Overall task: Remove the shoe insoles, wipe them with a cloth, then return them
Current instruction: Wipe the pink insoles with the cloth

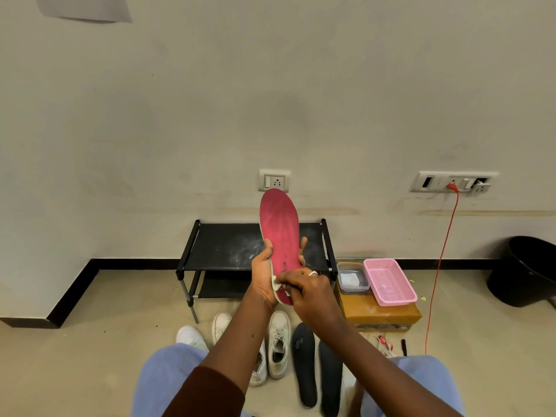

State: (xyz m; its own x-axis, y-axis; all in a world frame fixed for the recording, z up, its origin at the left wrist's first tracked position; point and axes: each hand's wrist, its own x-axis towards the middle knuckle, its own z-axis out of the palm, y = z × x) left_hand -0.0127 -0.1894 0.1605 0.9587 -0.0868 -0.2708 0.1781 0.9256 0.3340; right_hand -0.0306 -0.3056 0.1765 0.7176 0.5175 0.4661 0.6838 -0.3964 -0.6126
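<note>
Now, from the head camera: the red insole (279, 233) is up in the air, standing nearly upright in front of the black shoe rack (222, 251), its toe end rising above the rack's top shelf. The left hand (264, 275) grips it around the lower half, thumb on the near edge and fingers wrapped behind. The right hand (310, 291) is down at the heel end, fingers curled and pinching a small white cloth (277, 285) against the insole's edge.

On the floor in front of the rack, white shoes (278, 341) sit side by side, partly behind the left forearm. Just to the right of them, two black insoles (304, 362) lie flat, next to each other.

Right of the rack stands a cardboard box (382, 314), with a pink basket (389, 281) and a clear container (352, 278) on top. Further right of the rack, a black bin (526, 272) stands by the wall.
</note>
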